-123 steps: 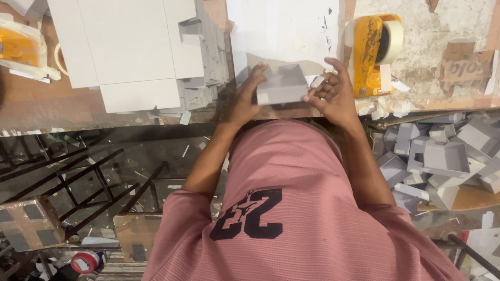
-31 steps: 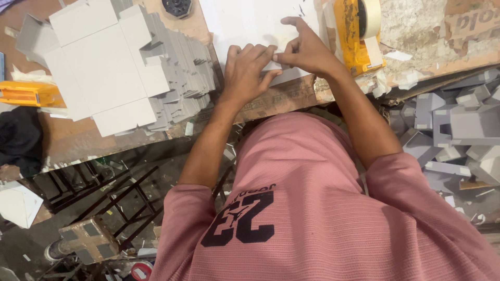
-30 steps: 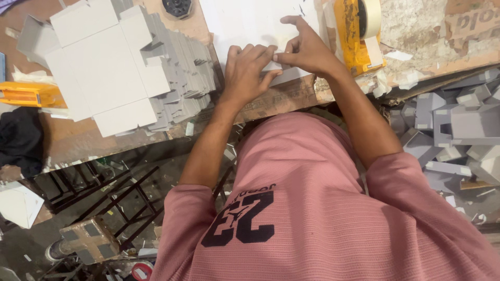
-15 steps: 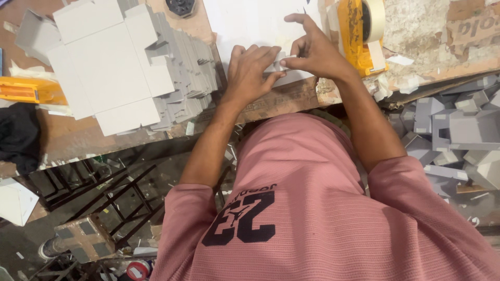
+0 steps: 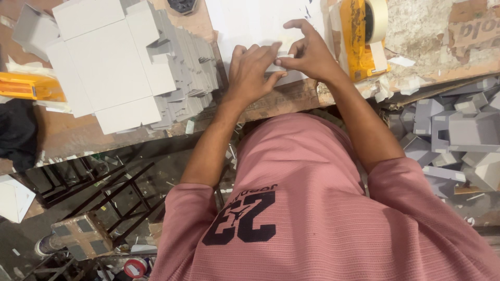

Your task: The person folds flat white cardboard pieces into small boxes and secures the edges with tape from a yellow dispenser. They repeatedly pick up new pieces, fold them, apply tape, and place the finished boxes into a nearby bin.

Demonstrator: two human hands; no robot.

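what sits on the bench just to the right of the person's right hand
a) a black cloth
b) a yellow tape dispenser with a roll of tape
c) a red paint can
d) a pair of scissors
b: the yellow tape dispenser, with a pale roll mounted on it, stands right beside the right hand, which meets the left hand over a flat white cardboard piece.

two hands (image 5: 284,65), one yellow tape dispenser (image 5: 359,39), one stack of flat box blanks (image 5: 130,67)
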